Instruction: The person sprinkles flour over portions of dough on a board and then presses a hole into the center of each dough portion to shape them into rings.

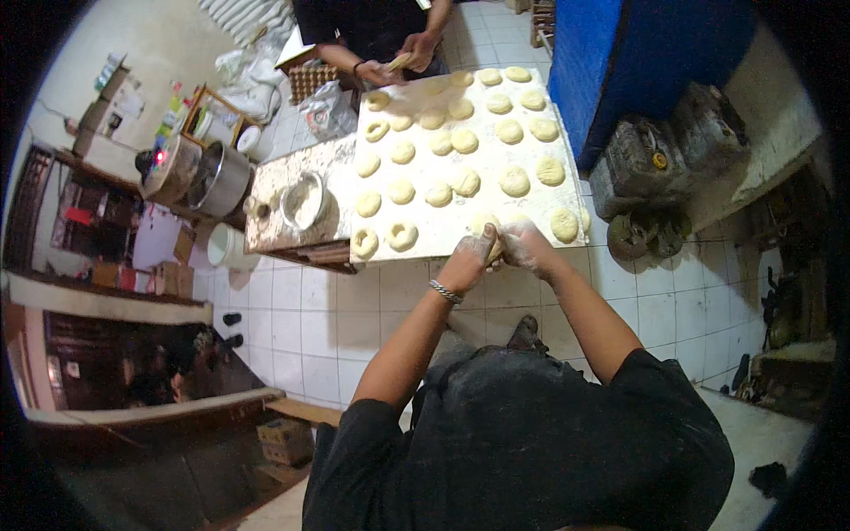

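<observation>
Above the near edge of the floured board [416,181], my hands meet round a pale piece of dough [494,251], seen nearly edge-on. My left hand [467,260], with a chain bracelet at its wrist, closes on it, thumb upward. My floury right hand [524,245] grips its other side; most of those fingers are hidden. Flattened dough rounds cover the board in rows. Some have a hole, such as a dough ring [403,235] left of my hands. A plain dough round [564,225] lies to their right.
Across the board a co-worker's hands [403,64] hold another dough piece. On the floury side table [266,199] at left stands a metal bowl [304,202] of flour. A white bucket [232,245], a large metal pot [220,179] and a blue panel [584,71] stand around.
</observation>
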{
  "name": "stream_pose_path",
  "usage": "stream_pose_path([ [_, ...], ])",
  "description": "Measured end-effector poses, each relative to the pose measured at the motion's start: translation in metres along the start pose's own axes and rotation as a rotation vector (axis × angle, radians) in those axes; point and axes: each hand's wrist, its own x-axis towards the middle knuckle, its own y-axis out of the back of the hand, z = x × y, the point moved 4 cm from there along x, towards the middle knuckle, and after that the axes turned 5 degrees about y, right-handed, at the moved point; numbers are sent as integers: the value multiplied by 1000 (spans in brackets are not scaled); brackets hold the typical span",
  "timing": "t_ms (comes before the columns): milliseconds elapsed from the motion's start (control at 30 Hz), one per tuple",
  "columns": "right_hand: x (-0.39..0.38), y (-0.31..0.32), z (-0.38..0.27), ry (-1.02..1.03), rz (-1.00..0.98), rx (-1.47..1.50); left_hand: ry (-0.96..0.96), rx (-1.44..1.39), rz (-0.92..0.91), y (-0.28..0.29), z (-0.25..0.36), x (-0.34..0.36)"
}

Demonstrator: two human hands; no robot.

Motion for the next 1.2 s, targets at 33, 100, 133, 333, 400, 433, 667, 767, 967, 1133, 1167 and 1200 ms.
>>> stream_pose_path([
  [33, 4, -1, 10, -10, -12, -7, -91, 196, 89, 0, -6, 7],
  [100, 18, 17, 42, -47, 189, -135, 58, -910, 34, -3, -24, 11],
  [133, 20, 21, 37, -115, 204, 92, -8, -755, 4, -9, -19, 2],
  [333, 43, -3, 65, -407, 145, 66, 25, -801, -130, 22, -54, -3],
  [400, 54, -11, 82, -338, -3, -40, -24, -460, -196, 40, -63, 3],
  [433, 58, -25, 76, -253, -164, -132, 15, -489, -214, 53, -66, 7],
  [667, 108, -26, 69, -349, 141, -274, 239, -744, -37, 88, -130, 35],
  [767, 136, -41, 79, -348, 170, -417, 315, -1019, 82, 91, -135, 38],
  [967, 97, 3, 83, -282, 512, -574, 305, -367, 100, 132, -163, -6],
  [1133, 107, 13, 73, -129, 417, -849, 46, 226, 107, 138, -106, 26],
  [1167, 111, 12, 75, -95, 325, -924, 36, 238, 112, 130, -110, 37],
  [1200, 118, 9, 75, -247, 160, -1000, -116, 439, 170, 123, -120, 49],
])
